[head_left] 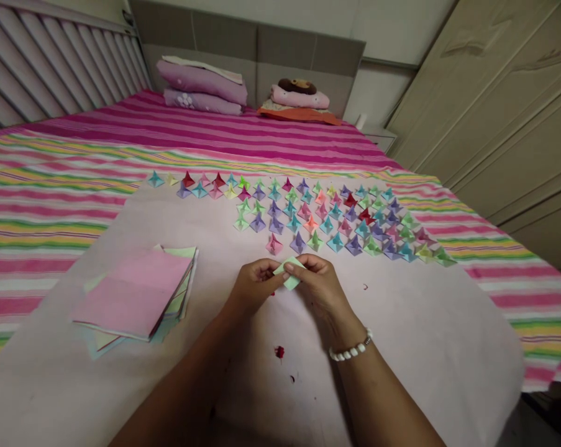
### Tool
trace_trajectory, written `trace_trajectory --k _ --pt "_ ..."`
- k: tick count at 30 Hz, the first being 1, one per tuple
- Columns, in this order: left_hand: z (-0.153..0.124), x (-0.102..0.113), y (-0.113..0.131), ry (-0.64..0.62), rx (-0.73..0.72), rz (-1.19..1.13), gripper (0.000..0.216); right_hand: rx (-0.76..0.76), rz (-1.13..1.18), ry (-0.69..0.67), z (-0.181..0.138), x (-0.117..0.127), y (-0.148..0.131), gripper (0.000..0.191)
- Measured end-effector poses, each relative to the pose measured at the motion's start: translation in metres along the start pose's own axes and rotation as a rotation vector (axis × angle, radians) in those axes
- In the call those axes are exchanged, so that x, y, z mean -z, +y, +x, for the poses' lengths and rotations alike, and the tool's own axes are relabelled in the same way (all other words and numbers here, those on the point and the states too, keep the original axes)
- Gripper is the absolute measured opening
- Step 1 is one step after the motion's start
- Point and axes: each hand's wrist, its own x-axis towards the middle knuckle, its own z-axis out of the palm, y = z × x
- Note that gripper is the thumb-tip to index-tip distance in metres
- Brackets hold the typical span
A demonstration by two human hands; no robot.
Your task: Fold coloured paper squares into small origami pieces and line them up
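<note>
Between my two hands is a small pale green folded paper (291, 282), held above the white board. My left hand (255, 282) pinches its left corner between thumb and fingers. On the other side, my right hand (321, 280) grips the paper with the thumb lying across its front; a white bead bracelet circles that wrist. Just beyond my fingers stand rows of small folded paper pieces in many colours, with a pink one (274, 244) and a purple one (298, 242) closest. The fingertips behind the paper are partly hidden.
A stack of coloured paper sheets (135, 292), pink on top, lies at the left of the white board (429, 347). A small dark red bit (279, 352) and other scraps lie near my forearms. The board rests on a striped bedsheet (38, 248); folded bedding (205, 90) is at the back.
</note>
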Motion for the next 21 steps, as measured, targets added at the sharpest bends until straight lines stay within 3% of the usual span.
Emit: trace_trajectory --k 8,15,21 --pt "0.0014 0.0003 -0.0056 -0.094 0.022 0.010 0.025 0.084 0.034 0.073 0.0019 0.0000 0.0007 0.016" --pt "0.0015 -0.0034 -0.0025 -0.032 0.042 -0.027 0.030 0.033 0.099 0.089 0.0031 0.0007 0.0032 0.017" --pt "0.0019 -0.0053 0.0023 -0.052 0.090 -0.148 0.042 0.018 0.109 0.071 0.0017 -0.0002 0.0031 0.017"
